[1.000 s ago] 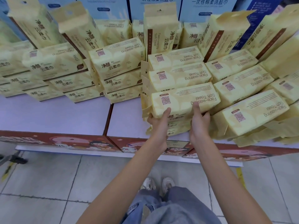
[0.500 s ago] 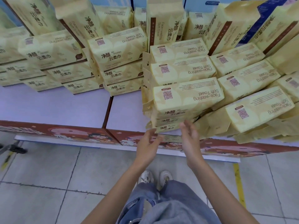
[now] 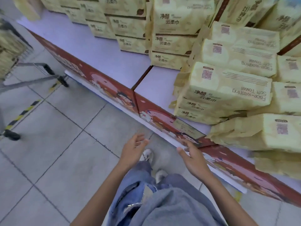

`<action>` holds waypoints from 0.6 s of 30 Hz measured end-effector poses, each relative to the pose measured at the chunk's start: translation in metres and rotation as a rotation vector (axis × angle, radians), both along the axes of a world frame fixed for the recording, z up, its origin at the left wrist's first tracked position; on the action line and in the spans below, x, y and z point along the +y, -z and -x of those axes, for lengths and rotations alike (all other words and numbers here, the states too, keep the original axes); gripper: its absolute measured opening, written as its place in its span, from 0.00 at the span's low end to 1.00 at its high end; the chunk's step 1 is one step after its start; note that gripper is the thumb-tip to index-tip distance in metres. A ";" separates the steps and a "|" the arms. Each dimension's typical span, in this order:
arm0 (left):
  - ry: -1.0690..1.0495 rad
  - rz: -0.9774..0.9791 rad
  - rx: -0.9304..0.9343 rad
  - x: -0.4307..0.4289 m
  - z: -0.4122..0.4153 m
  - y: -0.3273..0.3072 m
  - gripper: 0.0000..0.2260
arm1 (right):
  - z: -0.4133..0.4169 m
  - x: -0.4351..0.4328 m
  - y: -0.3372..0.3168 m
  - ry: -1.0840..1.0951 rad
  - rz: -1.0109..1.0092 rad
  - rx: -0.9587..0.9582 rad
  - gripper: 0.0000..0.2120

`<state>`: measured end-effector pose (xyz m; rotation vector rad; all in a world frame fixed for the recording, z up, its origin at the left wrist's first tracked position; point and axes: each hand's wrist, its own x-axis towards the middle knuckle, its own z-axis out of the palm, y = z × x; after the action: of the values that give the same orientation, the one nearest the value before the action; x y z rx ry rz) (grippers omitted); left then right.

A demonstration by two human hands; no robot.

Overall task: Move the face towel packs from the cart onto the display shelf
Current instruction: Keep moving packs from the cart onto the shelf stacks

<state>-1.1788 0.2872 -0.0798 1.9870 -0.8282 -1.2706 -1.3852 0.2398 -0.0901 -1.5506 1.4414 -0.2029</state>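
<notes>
We see the face towel packs [image 3: 228,88] stacked flat on the display shelf [image 3: 105,51]. They are pale yellow, some with "Face-washing Soft Towel" printed on top. The nearest stack stands at the shelf's front edge, with further stacks just beside it to the right and behind it. Another group [image 3: 128,26] stands farther back and to the left, leaving bare lavender shelf between it and the front edge.

Neither hand holds a pack. Our left hand [image 3: 133,149] hangs over the floor with its fingers loosely spread and nothing in it. Our right hand [image 3: 193,159] is also empty, fingers relaxed and parted. It sits in front of the shelf's red front panel [image 3: 114,93], which is printed with cartoon figures; we cannot tell whether it touches the panel. Both hands are below and apart from the nearest stack.

At the far left stands the wire cart [image 3: 24,75], with a blurred yellowish load [image 3: 8,46] behind its mesh that looks like more packs. Below us are blue jeans [image 3: 162,201], light shoes [image 3: 148,154] and grey floor tiles [image 3: 57,152] crossed by yellow-and-black tape [image 3: 22,115].
</notes>
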 end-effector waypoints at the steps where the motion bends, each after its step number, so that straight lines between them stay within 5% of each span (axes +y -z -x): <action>1: -0.068 -0.010 0.010 0.015 0.004 0.002 0.13 | 0.000 0.001 0.000 -0.042 -0.008 -0.002 0.22; 18: -1.152 -0.115 0.057 0.245 0.002 0.011 0.10 | -0.166 0.065 0.013 -0.941 -0.116 -0.036 0.21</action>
<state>-1.1807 0.5322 -0.0908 1.9550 0.4419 -0.6527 -1.2189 0.3052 -0.1029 -1.9373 0.5633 0.4036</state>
